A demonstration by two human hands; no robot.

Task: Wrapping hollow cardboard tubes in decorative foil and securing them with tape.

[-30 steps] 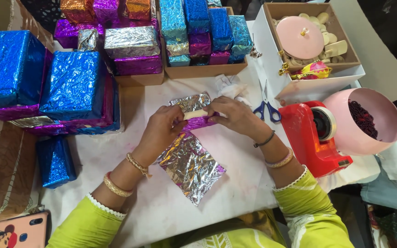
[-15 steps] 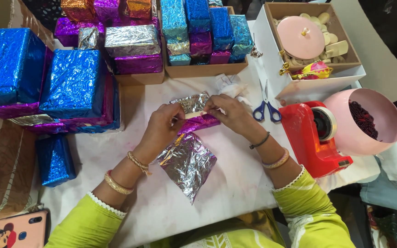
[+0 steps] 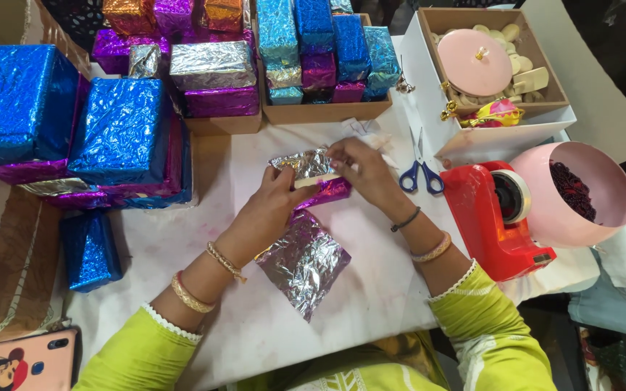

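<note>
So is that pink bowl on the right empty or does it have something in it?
Not empty. The pink bowl lies tilted toward the camera, and a heap of small dark red bits shows inside. What they are, I cannot tell.

Left hand point(image 3: 273, 206): forearm reaching forward from lower left, palm down, fingers point(image 3: 289, 181) curled and pinched closed at the tips. Two bangles on the wrist, green sleeve to mid-forearm.
Right hand point(image 3: 360, 170): forearm angled in from lower right, back of hand up, fingers bent and pinched closed, close to the left hand's. Thin dark band and one bangle at the wrist, green sleeve.
</note>
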